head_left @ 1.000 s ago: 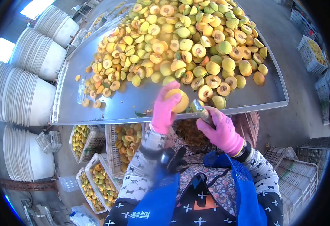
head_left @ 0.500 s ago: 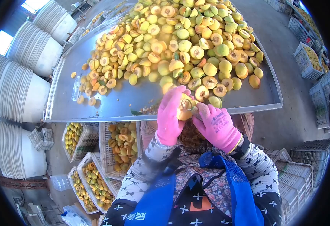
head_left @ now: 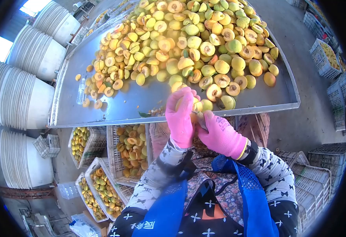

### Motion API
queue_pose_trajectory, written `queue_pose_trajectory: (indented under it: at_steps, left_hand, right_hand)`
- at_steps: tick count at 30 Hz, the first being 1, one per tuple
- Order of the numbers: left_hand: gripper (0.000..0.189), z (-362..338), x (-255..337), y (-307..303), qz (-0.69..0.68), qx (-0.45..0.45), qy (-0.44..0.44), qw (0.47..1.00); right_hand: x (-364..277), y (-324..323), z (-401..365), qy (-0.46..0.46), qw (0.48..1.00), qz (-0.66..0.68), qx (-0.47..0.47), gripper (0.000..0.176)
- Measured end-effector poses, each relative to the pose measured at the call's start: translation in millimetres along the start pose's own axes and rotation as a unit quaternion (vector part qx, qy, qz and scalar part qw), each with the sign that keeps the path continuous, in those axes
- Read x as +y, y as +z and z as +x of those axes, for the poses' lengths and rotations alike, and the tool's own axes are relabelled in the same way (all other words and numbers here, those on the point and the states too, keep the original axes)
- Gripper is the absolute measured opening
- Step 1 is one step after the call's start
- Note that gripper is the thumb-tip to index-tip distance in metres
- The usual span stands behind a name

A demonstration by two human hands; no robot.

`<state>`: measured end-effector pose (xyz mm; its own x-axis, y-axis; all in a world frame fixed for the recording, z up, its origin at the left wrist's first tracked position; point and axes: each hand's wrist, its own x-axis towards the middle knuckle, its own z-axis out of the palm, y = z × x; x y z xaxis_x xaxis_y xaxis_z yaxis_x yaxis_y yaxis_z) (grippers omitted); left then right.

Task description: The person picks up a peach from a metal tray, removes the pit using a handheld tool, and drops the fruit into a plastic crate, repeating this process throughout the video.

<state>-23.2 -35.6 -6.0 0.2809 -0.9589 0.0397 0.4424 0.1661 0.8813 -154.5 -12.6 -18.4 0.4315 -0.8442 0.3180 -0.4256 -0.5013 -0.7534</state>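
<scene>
My left hand (head_left: 180, 117), in a pink glove, is closed round a yellow peach half (head_left: 194, 117) at the tray's front edge; the glove hides most of the fruit. Close beside it, my right hand (head_left: 223, 136), also gloved in pink, has its fingers wrapped round a small greyish tool (head_left: 202, 121). The tool's tip points toward the peach, and I cannot tell its exact kind. Just beyond my hands, halved peaches (head_left: 213, 92) lie cut side up on the metal tray (head_left: 121, 108), at the near side of a large heap.
Crates of peach halves (head_left: 131, 150) stand below the tray on the left, with more crates (head_left: 102, 191) nearer me. Stacked white tubs (head_left: 38, 100) line the far left. Crates (head_left: 309, 185) stand at right. A clear bottle (head_left: 81, 91) lies on the tray.
The peach half has turned in my left hand, so its cut face and pit no longer show. My right hand has lowered slightly. The whole view has shifted a little.
</scene>
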Motion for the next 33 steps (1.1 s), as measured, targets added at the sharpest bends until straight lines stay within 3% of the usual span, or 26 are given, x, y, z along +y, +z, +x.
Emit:
queue_pose_trajectory:
  at_steps: [1, 4, 7, 8, 9, 12, 15, 19, 20, 22, 25, 26, 29, 31, 33]
  left_hand:
    - [0.022, -2.1, -0.7, 1.4, 0.002, 0.014, 0.018, 1.0]
    - [0.022, 1.0, 6.7, -9.7, 0.151, -0.057, -0.013, 0.987]
    - [0.022, 18.7, 22.9, -27.8, 0.161, -0.157, -0.208, 0.952]
    - [0.021, 19.2, 24.3, -26.1, 0.155, -0.152, -0.212, 0.953]
    - [0.021, 16.4, 23.5, -25.1, 0.113, -0.124, -0.182, 0.969]
    - [0.027, 4.8, 16.0, -16.4, 0.039, -0.041, -0.104, 0.993]
    - [0.036, -3.0, 7.0, -15.6, 0.076, 0.006, -0.042, 0.996]
    - [0.041, 2.4, -11.9, -30.0, 0.217, -0.022, 0.163, 0.962]
    - [0.043, 3.8, -12.4, -30.9, 0.262, -0.028, 0.223, 0.938]
    - [0.042, 2.4, -11.2, -32.2, 0.216, -0.014, 0.126, 0.968]
    - [0.042, -5.8, 0.5, -23.8, 0.111, -0.011, 0.003, 0.994]
    - [0.041, -7.9, 6.8, -20.9, 0.071, -0.011, -0.029, 0.997]
    - [0.042, -0.5, 15.7, -21.7, 0.085, -0.005, -0.066, 0.994]
    - [0.043, 0.4, 10.3, -25.2, 0.109, 0.013, -0.031, 0.994]
    - [0.043, -5.0, 1.5, -25.7, 0.133, 0.03, 0.026, 0.99]
  right_hand:
    - [1.5, 2.0, -0.7, 0.01, 1.0, -0.022, -0.005, 0.027]
    - [7.3, 0.2, -5.4, 0.013, 0.996, -0.079, -0.04, 0.027]
    - [8.0, 1.2, -11.6, 0.008, 0.998, -0.039, -0.054, 0.027]
    - [6.7, 5.7, -11.4, 0.0, 0.999, -0.007, -0.038, 0.026]
    - [5.4, 9.6, -9.1, -0.011, 0.999, 0.025, -0.021, 0.026]
    - [2.0, 18.1, -2.8, -0.116, 0.991, -0.046, 0.038, 0.024]
    - [4.5, 16.7, -5.3, -0.019, 0.997, 0.07, -0.015, 0.025]
    - [-5.4, 3.5, 2.4, 0.114, 0.975, 0.148, -0.119, 0.033]
    - [-3.8, 6.6, 2.9, 0.086, 0.982, 0.137, -0.1, 0.032]
    - [3.3, 17.3, -1.0, 0.033, 0.991, 0.115, -0.062, 0.03]
    - [9.4, 21.8, -6.1, 0.054, 0.992, -0.006, -0.11, 0.026]
    - [9.7, 23.6, -6.7, 0.038, 0.995, 0.009, -0.094, 0.029]
    - [7.6, 28.7, -3.7, -0.018, 0.997, 0.055, -0.047, 0.039]
    - [15.4, 33.3, 0.2, -0.07, 0.996, 0.023, -0.054, 0.037]
    - [12.2, 33.1, -0.7, -0.053, 0.995, 0.052, -0.069, 0.035]
